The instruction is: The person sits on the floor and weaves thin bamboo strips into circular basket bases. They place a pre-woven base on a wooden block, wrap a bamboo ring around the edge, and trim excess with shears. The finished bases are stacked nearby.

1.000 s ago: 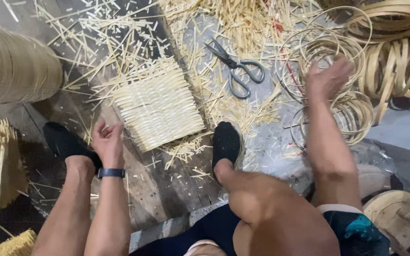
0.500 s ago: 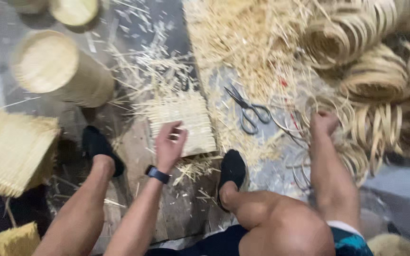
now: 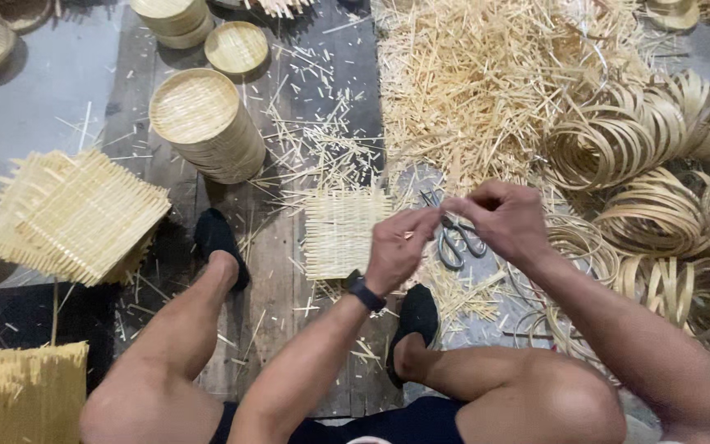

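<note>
My left hand point(image 3: 398, 247) and my right hand point(image 3: 504, 215) meet fingertip to fingertip over the floor. Both pinch something very thin, seemingly a bamboo strip; it is hard to make out. A dark watch point(image 3: 364, 292) sits on my left wrist. Directly below the hands lie grey scissors point(image 3: 456, 240). A small square woven bamboo mat point(image 3: 337, 233) lies flat on the wooden boards just left of my left hand.
A big heap of loose bamboo sticks point(image 3: 486, 74) fills the upper middle. Coiled bamboo hoops point(image 3: 659, 164) crowd the right side. A stack of round woven trays point(image 3: 205, 123) and a pile of square mats point(image 3: 76, 214) stand left. My feet in black socks point(image 3: 218, 241) rest on the boards.
My right hand has come back from the hoops on the right and my left hand has lifted off the woven mat; both now meet above the scissors. The camera view shifted upward.
</note>
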